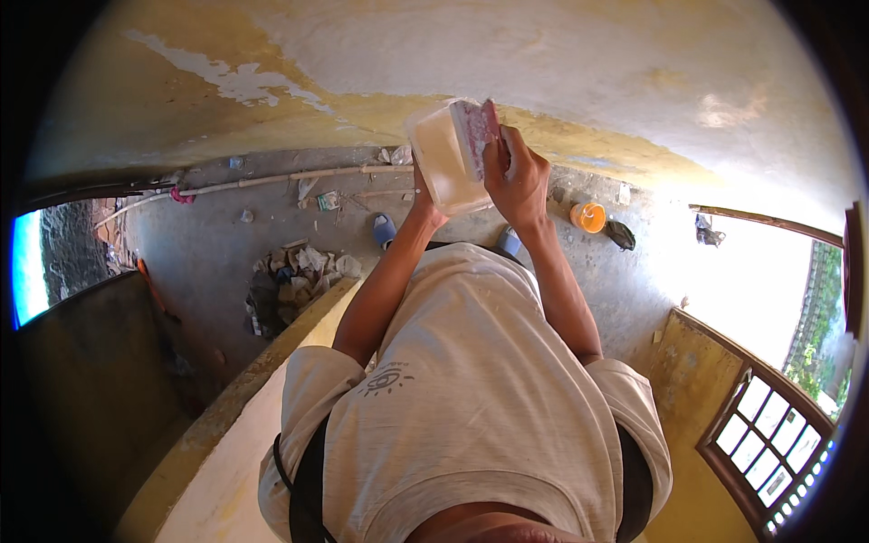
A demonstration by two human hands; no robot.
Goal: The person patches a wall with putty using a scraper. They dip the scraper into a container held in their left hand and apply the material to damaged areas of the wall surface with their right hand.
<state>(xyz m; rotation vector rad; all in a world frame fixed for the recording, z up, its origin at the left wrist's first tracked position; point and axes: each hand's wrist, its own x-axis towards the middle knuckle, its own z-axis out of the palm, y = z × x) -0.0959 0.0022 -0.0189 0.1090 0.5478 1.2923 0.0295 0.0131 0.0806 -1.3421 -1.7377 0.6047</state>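
Observation:
My left hand [427, 201] grips a translucent rectangular plastic tub [442, 172] from its left and lower side. Most of the left fingers are hidden behind the tub, which is tilted and looks pale cream inside. In my right hand [520, 181] is a wide putty knife [474, 136], its blade smeared with whitish paste and its edge strip reddish. The blade rests at or just over the tub's right rim; whether they touch I cannot tell. Right in front of both hands rises a wall [579, 100] with whitish coating over yellow, patchy paint.
An orange bucket [588, 217] and a dark bag-like item [620, 235] stand on the grey floor to the right. A long pole [290, 176] lies along the wall's foot. Rubble and scraps [303, 276] are heaped at left, beside a low wall [244, 407]. A windowed door [769, 439] is at right.

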